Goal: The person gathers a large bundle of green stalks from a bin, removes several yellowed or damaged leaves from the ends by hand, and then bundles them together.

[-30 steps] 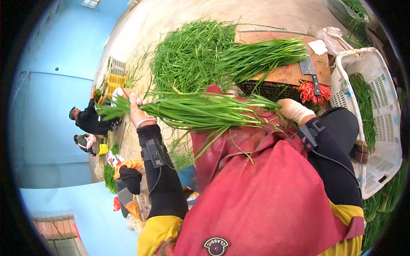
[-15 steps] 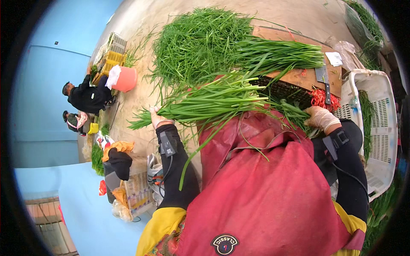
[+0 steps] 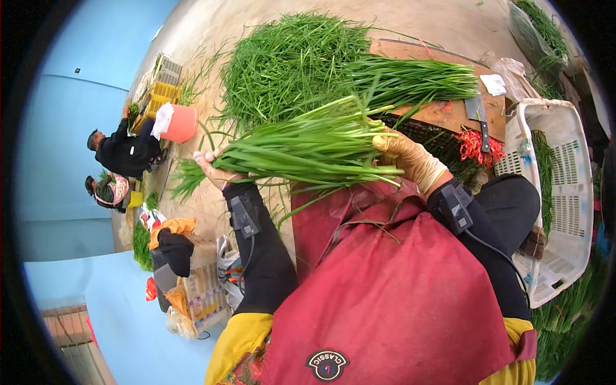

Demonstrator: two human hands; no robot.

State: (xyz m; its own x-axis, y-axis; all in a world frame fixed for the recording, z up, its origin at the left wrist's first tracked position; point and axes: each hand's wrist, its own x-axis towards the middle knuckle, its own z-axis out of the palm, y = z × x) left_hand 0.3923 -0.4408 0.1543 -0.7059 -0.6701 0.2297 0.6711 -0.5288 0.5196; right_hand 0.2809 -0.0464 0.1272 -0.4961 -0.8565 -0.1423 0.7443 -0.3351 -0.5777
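While a broad pile of loose greens [image 3: 289, 70] lies on the floor [image 3: 212, 38] ahead, a white basket [image 3: 571, 192] and wooden board [image 3: 443, 117] stand rightward, seemingly for easy reach. The bundle of greens [image 3: 301, 151] spans level, perhaps to keep stalks straight: the left hand [image 3: 218, 172] is clamped on its leaf end; the right hand [image 3: 410, 157] touches the stalk ends, its grip unclear. Room for moving lies leftward; a knife [image 3: 478, 115] rests near the board's right edge.

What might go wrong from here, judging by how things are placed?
1. The green bunch shows no tie around it, so stalks might slip out between the left hand and right hand.
2. The knife lies with its blade uncovered on the wooden board, handle over red strands; pulling at those strands could perhaps shift it.
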